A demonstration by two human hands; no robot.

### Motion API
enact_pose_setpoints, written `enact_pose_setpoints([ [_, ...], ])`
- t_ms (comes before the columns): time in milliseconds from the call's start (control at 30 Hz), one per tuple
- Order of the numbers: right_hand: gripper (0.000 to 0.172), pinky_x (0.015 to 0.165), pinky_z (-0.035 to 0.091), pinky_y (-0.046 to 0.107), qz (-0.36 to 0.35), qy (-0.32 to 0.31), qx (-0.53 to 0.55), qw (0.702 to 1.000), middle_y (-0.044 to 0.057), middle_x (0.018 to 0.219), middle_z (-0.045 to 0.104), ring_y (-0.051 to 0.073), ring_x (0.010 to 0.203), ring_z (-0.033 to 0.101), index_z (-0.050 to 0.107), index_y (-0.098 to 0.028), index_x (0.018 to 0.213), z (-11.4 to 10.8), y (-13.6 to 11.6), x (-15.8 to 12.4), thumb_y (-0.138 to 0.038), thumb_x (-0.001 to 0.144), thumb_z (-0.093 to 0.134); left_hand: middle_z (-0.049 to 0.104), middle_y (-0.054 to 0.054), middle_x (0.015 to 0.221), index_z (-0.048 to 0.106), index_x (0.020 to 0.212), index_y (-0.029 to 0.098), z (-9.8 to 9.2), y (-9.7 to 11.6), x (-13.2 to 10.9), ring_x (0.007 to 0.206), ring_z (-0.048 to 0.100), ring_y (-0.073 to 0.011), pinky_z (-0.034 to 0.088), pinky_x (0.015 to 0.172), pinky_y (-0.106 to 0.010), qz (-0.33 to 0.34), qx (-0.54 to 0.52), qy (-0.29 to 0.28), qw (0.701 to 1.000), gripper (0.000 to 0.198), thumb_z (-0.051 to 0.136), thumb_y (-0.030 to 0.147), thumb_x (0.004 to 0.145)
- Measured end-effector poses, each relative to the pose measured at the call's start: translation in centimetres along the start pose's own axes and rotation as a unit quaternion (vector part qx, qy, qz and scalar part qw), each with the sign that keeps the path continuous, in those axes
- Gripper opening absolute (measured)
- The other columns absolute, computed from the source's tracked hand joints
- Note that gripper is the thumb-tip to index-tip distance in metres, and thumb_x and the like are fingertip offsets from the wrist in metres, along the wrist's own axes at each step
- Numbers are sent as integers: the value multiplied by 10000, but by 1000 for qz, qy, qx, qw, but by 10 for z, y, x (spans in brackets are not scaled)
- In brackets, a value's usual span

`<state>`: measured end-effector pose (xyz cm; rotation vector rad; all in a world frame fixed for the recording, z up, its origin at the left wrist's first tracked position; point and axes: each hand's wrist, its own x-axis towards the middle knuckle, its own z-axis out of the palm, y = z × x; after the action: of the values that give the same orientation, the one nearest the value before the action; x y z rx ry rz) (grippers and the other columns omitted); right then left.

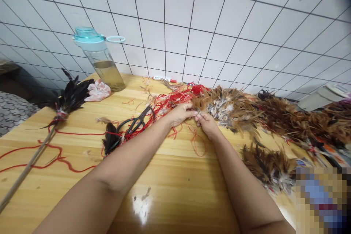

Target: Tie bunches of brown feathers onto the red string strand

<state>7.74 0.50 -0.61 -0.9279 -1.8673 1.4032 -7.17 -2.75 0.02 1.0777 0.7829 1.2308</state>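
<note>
Both my arms reach forward over a wooden table (170, 175). My left hand (182, 112) and my right hand (206, 122) meet at the near edge of a long pile of brown feathers (230, 108). The fingers of both hands are pinched together on the feathers at that edge. A tangle of red string (175, 98) lies just behind my left hand. Black scissors (135, 122) rest on the table to the left of my left forearm, beside a small bunch of black feathers (111, 142).
A thin stick tipped with black feathers (68, 98) lies at the left with loose red string (52, 153) around it. A water bottle (102, 60) and a pink cloth (98, 90) stand at the back left by the tiled wall. More brown feathers (267, 166) lie at right.
</note>
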Motion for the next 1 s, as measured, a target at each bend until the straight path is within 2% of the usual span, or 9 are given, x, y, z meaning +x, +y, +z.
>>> enact_pose_setpoints([
  [67,364,529,319,255,-2,8,15,1000,-52,498,429,93,484,387,498,-199,616,1,-1,0,-543,729,530,641,-24,651,586,748,110,2,0,0,623,602,-128,462,685,-280,7,8,6,1000,303,755,340,646],
  [133,356,523,316,248,0,22,40,999,-53,498,435,89,482,387,495,-198,620,1,-1,0,-533,725,554,627,-11,646,588,765,112,5,1,1,610,573,-109,447,663,-256,20,27,36,999,286,738,332,661],
  [267,330,486,290,231,33,95,112,989,-53,484,446,83,463,385,493,-201,660,-6,0,4,-511,731,582,627,-3,736,630,887,127,9,3,2,626,515,-75,406,631,-208,63,117,148,980,218,654,278,732],
  [367,317,446,241,218,71,191,152,967,-65,471,409,77,437,367,480,-205,672,-14,1,8,-495,735,589,630,-14,794,652,898,149,6,3,4,691,537,-96,415,661,-219,87,239,223,941,161,586,209,763],
  [467,320,438,227,216,71,252,153,953,-69,471,388,79,434,365,468,-207,667,-19,1,11,-495,745,583,623,-23,822,661,848,167,2,3,3,739,553,-118,434,714,-250,115,385,262,877,138,551,152,765],
  [567,343,446,239,222,46,248,126,959,-66,469,393,85,440,365,474,-208,669,-19,1,10,-528,753,565,612,-33,843,657,839,173,0,3,2,773,557,-134,447,757,-273,121,476,253,834,142,543,130,765],
  [733,361,476,274,238,9,208,54,977,-53,484,435,96,459,367,509,-207,696,-15,1,7,-561,765,530,599,-51,857,645,823,170,-1,0,-1,829,552,-163,444,789,-296,100,561,206,796,133,524,139,778],
  [867,369,478,291,247,7,214,27,976,-49,494,426,103,462,360,503,-214,703,-16,2,6,-575,773,495,593,-72,900,635,851,167,1,-1,-3,856,555,-184,435,800,-310,83,606,197,766,137,521,232,811],
  [1000,381,480,303,250,14,239,6,971,-49,498,413,110,467,367,486,-219,704,-15,4,6,-592,774,459,596,-107,948,619,906,159,7,-1,1,895,550,-226,428,815,-342,55,646,219,729,252,540,381,817],
])
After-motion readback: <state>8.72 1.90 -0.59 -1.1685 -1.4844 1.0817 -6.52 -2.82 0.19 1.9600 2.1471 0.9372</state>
